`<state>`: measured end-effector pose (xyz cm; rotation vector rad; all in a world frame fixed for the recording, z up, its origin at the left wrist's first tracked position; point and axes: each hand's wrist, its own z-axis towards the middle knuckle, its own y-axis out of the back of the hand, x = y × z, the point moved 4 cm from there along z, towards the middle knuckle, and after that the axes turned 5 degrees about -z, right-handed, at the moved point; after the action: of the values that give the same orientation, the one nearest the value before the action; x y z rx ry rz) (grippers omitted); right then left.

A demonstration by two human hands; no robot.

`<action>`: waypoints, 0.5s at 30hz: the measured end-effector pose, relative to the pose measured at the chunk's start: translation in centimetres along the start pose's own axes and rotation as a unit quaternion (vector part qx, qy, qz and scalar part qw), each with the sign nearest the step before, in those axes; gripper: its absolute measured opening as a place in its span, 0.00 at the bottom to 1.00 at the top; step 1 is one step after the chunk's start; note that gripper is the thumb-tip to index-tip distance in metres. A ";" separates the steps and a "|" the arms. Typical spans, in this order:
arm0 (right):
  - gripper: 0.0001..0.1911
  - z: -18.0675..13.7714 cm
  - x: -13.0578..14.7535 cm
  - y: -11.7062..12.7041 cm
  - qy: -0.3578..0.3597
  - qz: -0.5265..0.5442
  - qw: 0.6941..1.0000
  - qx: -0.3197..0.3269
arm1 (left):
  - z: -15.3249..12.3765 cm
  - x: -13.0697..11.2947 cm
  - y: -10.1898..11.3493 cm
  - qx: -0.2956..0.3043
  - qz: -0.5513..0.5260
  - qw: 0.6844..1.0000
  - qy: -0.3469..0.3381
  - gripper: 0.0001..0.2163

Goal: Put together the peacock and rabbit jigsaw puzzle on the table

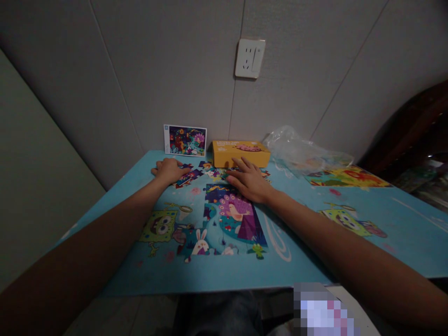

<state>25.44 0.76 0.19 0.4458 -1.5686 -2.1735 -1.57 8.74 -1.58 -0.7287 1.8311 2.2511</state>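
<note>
A partly assembled jigsaw puzzle (229,219) with a peacock and a rabbit lies on the blue cartoon-printed table (350,261). Loose puzzle pieces (191,176) lie scattered at its far edge. My left hand (170,170) rests knuckles-up on the loose pieces at the left, fingers curled down onto them. My right hand (249,179) lies flat with fingers spread over the pieces at the puzzle's top edge, just in front of a yellow puzzle box (241,153).
A reference picture card (185,140) leans against the wall behind the pieces. A crumpled clear plastic bag (301,151) and a colourful sheet (345,177) lie at the back right. A wall socket (249,58) sits above. Dark furniture stands far right.
</note>
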 end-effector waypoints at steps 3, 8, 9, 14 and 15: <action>0.27 -0.2 0.8 0.4 0.040 0.012 0.999 -0.018 | 0.1 0.0 0.1 0.000 -0.003 1.000 0.004 0.24; 0.26 -0.3 1.1 0.4 0.055 0.025 0.998 -0.019 | -0.1 0.0 0.4 -0.001 0.003 1.000 -0.004 0.22; 0.26 -0.3 1.0 0.4 0.053 0.027 0.998 -0.020 | -0.1 0.0 0.5 -0.004 0.011 1.000 -0.011 0.22; 0.25 -0.2 0.6 0.0 0.054 0.034 0.998 -0.028 | 0.4 0.6 0.2 -0.010 0.026 0.999 -0.018 0.26; 0.26 -0.2 0.6 -0.1 0.056 0.035 0.997 -0.031 | 0.6 0.8 0.1 -0.009 0.022 1.000 -0.009 0.27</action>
<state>25.06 0.31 0.04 0.4780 -1.4310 -2.1011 -2.43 9.10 -1.80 -0.6755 1.8373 2.2967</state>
